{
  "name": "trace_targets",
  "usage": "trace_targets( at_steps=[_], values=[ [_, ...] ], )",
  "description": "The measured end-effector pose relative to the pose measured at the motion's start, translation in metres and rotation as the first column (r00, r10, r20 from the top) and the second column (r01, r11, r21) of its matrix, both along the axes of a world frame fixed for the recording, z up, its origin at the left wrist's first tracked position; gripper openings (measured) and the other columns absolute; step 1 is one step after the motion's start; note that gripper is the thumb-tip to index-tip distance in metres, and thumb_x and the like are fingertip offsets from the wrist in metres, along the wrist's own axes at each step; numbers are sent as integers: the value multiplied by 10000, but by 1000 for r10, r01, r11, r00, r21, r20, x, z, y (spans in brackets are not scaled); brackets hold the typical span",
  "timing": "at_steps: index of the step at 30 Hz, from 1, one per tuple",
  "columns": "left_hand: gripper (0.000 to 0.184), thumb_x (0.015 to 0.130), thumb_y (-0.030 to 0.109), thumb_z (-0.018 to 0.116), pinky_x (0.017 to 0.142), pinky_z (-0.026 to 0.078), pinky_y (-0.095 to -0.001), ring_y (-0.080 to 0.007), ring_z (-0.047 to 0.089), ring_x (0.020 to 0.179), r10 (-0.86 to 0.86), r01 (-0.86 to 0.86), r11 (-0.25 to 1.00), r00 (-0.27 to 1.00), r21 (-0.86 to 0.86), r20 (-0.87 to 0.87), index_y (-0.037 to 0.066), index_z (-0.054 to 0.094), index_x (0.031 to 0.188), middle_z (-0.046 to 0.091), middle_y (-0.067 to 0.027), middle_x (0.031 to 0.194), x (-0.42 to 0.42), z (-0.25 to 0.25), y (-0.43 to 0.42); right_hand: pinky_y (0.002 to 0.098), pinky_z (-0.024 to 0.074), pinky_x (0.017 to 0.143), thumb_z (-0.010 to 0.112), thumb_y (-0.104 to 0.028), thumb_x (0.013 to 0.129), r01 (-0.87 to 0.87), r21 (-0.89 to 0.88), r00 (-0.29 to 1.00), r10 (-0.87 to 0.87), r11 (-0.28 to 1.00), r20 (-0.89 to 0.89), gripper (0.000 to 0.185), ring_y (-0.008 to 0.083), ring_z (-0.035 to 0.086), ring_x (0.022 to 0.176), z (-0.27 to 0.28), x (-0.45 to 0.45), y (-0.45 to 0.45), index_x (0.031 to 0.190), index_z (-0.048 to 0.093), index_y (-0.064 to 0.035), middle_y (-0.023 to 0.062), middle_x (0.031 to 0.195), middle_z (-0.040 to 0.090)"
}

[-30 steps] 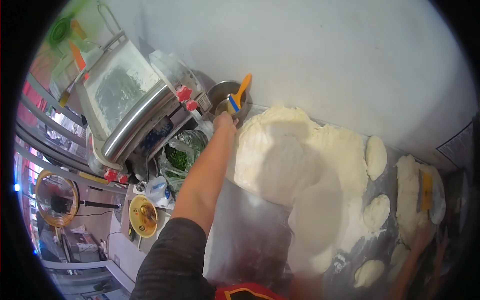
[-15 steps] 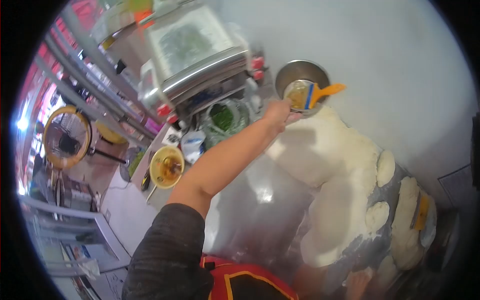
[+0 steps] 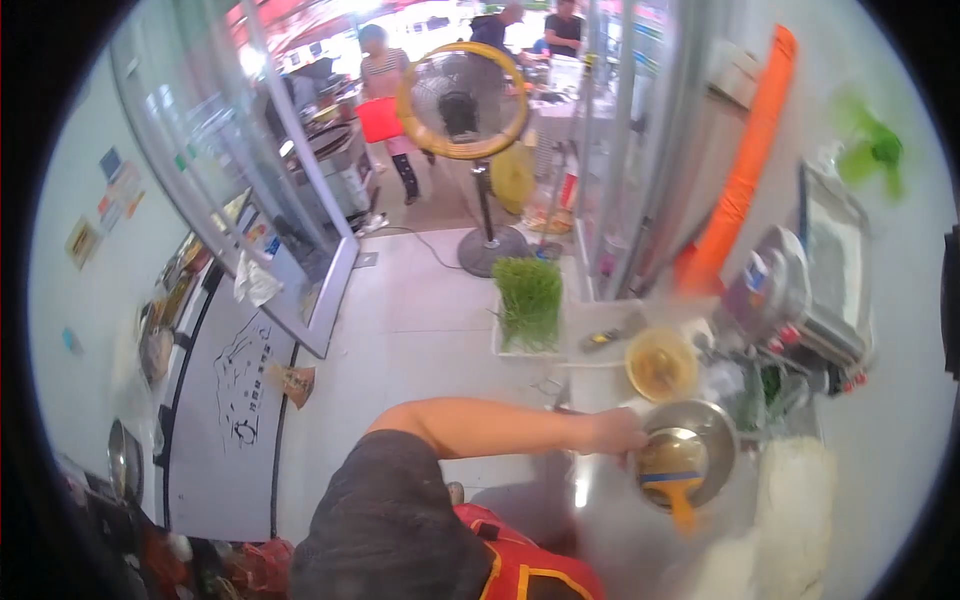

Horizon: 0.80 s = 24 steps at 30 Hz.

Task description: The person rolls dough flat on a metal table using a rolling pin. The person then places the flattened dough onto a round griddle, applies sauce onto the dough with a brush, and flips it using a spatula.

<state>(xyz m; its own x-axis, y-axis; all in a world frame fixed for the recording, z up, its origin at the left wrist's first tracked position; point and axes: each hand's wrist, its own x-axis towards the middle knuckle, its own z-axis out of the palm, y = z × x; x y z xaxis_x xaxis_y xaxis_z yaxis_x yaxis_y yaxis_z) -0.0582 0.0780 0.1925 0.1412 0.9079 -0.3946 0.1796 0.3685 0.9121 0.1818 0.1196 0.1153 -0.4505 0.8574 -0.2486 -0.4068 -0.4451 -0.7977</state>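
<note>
My left hand (image 3: 618,432) is closed on the near rim of a metal bowl (image 3: 722,445), fingers wrapped at its left edge. Inside the bowl sits a smaller container with yellowish liquid (image 3: 672,452). A brush with an orange handle (image 3: 682,508) and a blue band lies across it, its handle reaching over the rim. Pale dough (image 3: 797,515) lies to the right of the bowl, along the wall. My right hand is outside the picture.
Beyond the bowl are a yellow bowl (image 3: 661,366), bagged greens (image 3: 771,384) and a dough machine (image 3: 835,280). Green stalks (image 3: 528,305) fill a tray. A standing fan (image 3: 462,100) is by the doorway. Several people, one in a striped top (image 3: 384,66), are outside.
The view has swung left toward the doorway. My left hand has taken hold of the metal bowl and moved it off its place by the wall, the brush in it. My right hand has left the picture.
</note>
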Motion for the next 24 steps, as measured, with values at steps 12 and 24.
trace_targets(
  at_steps=[12, 24],
  values=[
    [338, 837, 244, 487, 624, 497, -426, -290, 641, 657, 631, -635, 754, 632, 166, -451, -70, 595, 776, 633, -201, 710, -292, -22, -343, 518, 375, 961, 532, -344, 910, -299, 40, 954, 300, 953, -9, 412, 288, 459, 1206, 23, -280, -147, 1252, 542, -114, 132, 1263, 534],
    [306, 855, 166, 504, 583, 528, -326, -185, 630, 594, 983, -990, 131, 124, 47, -139, -107, 613, 772, 629, -140, 653, -396, -106, -407, 510, 376, 961, 529, -340, 912, -568, 82, 817, 573, 819, -62, 407, 289, 461, 1203, 24, -505, -113, 1250, 543, -112, 134, 1259, 535]
  ],
)
